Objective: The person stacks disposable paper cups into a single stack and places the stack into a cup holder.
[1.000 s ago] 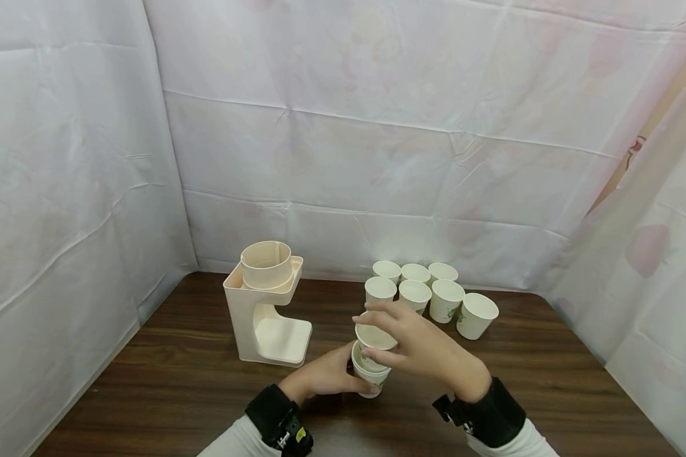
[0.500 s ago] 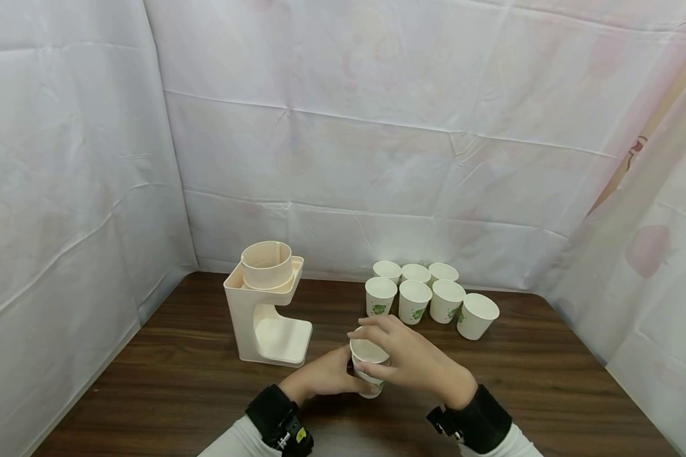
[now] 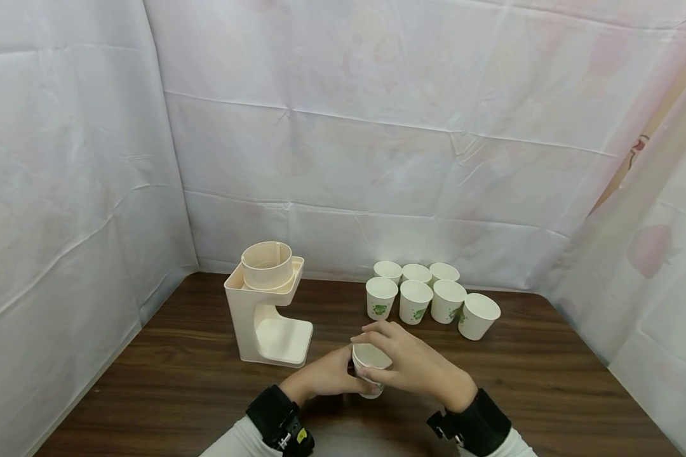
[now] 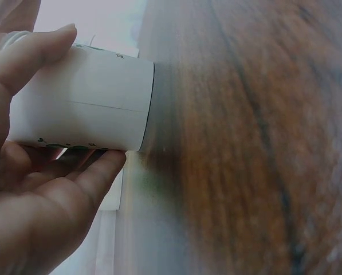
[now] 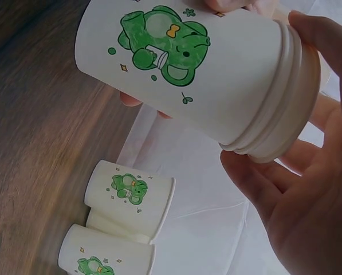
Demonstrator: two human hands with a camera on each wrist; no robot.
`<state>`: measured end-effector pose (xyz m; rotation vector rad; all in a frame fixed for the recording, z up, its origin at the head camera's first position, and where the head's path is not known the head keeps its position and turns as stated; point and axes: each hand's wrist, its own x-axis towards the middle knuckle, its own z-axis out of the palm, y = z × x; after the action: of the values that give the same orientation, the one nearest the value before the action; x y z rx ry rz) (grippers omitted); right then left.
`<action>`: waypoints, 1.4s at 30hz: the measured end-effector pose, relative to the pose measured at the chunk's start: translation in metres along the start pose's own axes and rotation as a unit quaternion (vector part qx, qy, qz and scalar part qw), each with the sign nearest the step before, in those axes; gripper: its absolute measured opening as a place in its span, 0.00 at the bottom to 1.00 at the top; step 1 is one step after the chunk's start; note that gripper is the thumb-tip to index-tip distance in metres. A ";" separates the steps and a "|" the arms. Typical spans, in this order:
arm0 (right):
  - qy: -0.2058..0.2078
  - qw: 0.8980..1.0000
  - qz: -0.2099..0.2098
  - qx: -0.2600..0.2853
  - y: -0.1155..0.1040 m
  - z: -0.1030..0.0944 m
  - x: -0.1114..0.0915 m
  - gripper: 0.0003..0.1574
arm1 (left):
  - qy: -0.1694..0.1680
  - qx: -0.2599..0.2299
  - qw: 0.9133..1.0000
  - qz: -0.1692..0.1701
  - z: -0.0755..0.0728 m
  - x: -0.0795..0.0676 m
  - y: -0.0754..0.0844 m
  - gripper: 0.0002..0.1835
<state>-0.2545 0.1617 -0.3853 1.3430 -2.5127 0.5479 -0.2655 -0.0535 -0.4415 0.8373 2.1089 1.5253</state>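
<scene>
A short stack of nested white paper cups (image 3: pixel 373 357) stands upright near the front middle of the table, its rims close together. In the right wrist view, a green cartoon elephant decorates the outer paper cup (image 5: pixel 239 74). My left hand (image 3: pixel 327 373) grips the stack low down from the left, with thumb and fingers around its wall. From the right, my right hand (image 3: pixel 414 363) holds the top cup at its rim between thumb and fingers. The left wrist view has the cup's base (image 4: pixel 119 97) at the tabletop.
Several more paper cups (image 3: pixel 415 301) stand upright in a group behind my right hand. A cream plastic stand (image 3: pixel 246 317) with a round open holder (image 3: pixel 267 270) on top is left of the stack. White cloth (image 3: pixel 343 158) hangs behind the brown table (image 3: pixel 177 368).
My right hand has moved down and slightly left, lowering the upper cup into the one my left hand holds. The left hand has stayed in place.
</scene>
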 end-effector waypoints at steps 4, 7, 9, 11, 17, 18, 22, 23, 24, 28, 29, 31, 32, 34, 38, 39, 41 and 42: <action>-0.005 1.000 0.004 0.004 0.001 0.000 -0.001 0.27 | 0.004 0.008 1.000 0.001 -0.001 0.000 0.000 0.34; -0.013 1.000 0.005 0.008 0.001 -0.001 0.000 0.28 | 0.004 0.010 1.000 0.005 -0.001 0.000 0.000 0.34; -0.018 1.000 0.005 0.008 0.001 -0.001 0.000 0.28 | 0.004 0.010 1.000 0.009 -0.001 0.000 0.000 0.33; -0.022 1.000 0.006 0.009 0.002 -0.001 0.000 0.29 | 0.007 0.012 1.000 0.007 -0.001 -0.001 0.002 0.32; -0.026 1.000 0.012 0.007 0.001 -0.002 0.000 0.29 | 0.006 0.010 1.000 0.005 0.000 -0.001 0.004 0.32; -0.026 1.000 0.013 0.008 0.001 -0.002 0.000 0.29 | 0.006 0.010 1.000 0.004 0.000 -0.001 0.004 0.32; -0.028 0.999 0.015 0.011 0.001 -0.003 0.001 0.29 | 0.002 0.013 1.000 0.007 -0.001 -0.001 0.003 0.32; -0.029 0.999 0.015 0.011 0.000 -0.003 0.001 0.29 | 0.001 0.012 1.000 0.009 -0.001 -0.001 0.003 0.33; -0.030 0.999 0.016 0.012 0.000 -0.003 0.001 0.30 | -0.002 0.009 1.000 0.010 -0.001 -0.001 0.003 0.32; -0.030 0.999 0.020 0.014 0.001 -0.003 0.000 0.29 | -0.003 0.003 1.000 0.009 0.000 0.000 0.002 0.32; -0.028 0.999 0.021 0.013 0.002 -0.003 0.000 0.28 | -0.002 0.003 1.000 0.008 0.000 0.000 0.002 0.32; -0.018 1.000 0.021 0.009 0.004 -0.004 -0.001 0.27 | 0.006 0.008 1.000 0.006 0.000 0.000 0.002 0.34; -0.011 1.000 0.019 0.004 0.005 -0.004 -0.001 0.26 | 0.010 0.010 1.000 0.004 0.001 0.000 0.001 0.35; 0.007 1.000 0.010 -0.009 0.008 -0.005 -0.001 0.24 | 0.017 0.017 1.000 0.007 0.001 0.000 0.001 0.38; 0.045 0.999 -0.001 -0.023 0.018 -0.008 -0.003 0.22 | 0.024 0.027 0.999 0.007 0.002 0.001 -0.001 0.41; 0.052 0.998 -0.001 -0.024 0.021 -0.010 -0.004 0.21 | 0.026 0.028 0.999 0.006 0.002 0.002 -0.001 0.42; 0.065 0.998 0.005 -0.023 0.027 -0.013 -0.006 0.21 | 0.028 0.027 0.999 0.000 0.002 0.002 -0.001 0.42; 0.070 0.997 0.012 -0.023 0.031 -0.015 -0.007 0.20 | 0.029 0.025 0.999 -0.001 0.002 0.002 -0.001 0.42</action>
<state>-0.2758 0.1891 -0.3814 1.2163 -2.4161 0.5647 -0.2659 -0.0509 -0.4430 0.8171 2.1980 1.5179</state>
